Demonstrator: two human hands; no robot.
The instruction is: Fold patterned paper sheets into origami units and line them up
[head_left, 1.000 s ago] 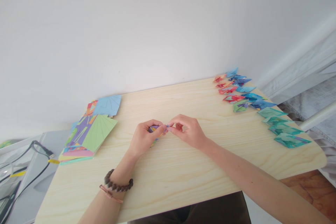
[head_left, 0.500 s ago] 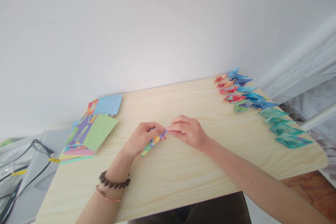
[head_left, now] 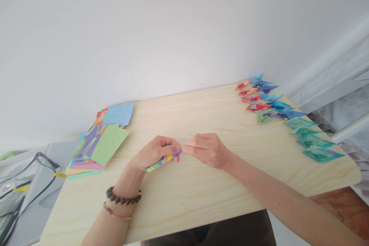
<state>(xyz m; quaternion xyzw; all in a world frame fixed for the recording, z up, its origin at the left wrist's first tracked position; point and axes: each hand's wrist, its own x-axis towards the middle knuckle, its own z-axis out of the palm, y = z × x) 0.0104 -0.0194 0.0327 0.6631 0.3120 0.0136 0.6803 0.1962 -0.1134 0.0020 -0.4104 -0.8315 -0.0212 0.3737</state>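
Both of my hands meet over the middle of the pale wooden table [head_left: 201, 188]. My left hand [head_left: 152, 152], with a bead bracelet and a thin cord at the wrist, pinches a small folded piece of multicoloured paper [head_left: 160, 162]. A narrow striped edge of it shows below the fingers. My right hand [head_left: 207, 149] is closed in a pinch on the right tip of the same folded paper. The paper is held just above or against the tabletop; I cannot tell which.
A stack of patterned square paper sheets [head_left: 99, 144] lies at the table's left edge. Several folded paper pieces in red, blue and teal [head_left: 284, 117] sit in rows along the right side. Cables [head_left: 34, 169] lie on a grey surface to the left. A white wall stands behind.
Both hands have dropped lower and nearer to me. The folded paper has been flattened and drawn out, so more of its striped edge shows under my left hand.
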